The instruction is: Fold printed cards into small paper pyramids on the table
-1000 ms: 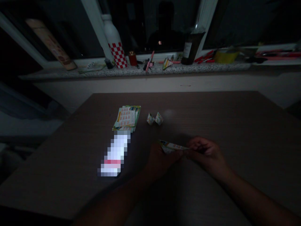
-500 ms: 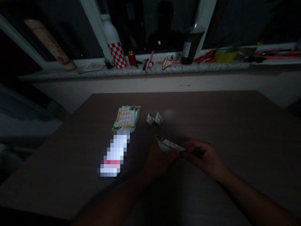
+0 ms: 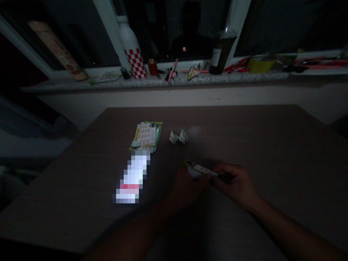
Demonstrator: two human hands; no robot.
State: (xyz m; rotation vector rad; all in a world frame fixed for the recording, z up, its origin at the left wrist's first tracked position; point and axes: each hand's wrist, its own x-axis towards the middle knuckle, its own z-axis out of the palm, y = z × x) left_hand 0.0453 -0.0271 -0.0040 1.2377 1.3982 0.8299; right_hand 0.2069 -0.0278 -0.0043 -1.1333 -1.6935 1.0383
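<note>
Between my hands is a folded sheet of printed paper (image 3: 199, 169), narrow and pointed, with green, white and orange print. My left hand (image 3: 187, 183) is closed on its left and lower part, the thumb along the near side. At its right tip, the fingers of my right hand (image 3: 233, 181) pinch the paper. Beyond them on the table lie two small folded paper shapes (image 3: 178, 137), side by side. A stack of printed sheets (image 3: 146, 136) sits further left. The lower edge of the held paper is hidden by my left hand.
Left of my hands a lit phone (image 3: 133, 177), blurred out, lies just below the stack on the brown table (image 3: 258, 137). Behind, the stone windowsill (image 3: 108, 84) carries a red-checked white bottle (image 3: 135, 54), a dark bag (image 3: 220, 54), a red jar (image 3: 152, 67) and pens.
Both hands and the folded paper have shifted slightly right. The right fingers have closed in more at the paper's right tip. Everything else stays in place.
</note>
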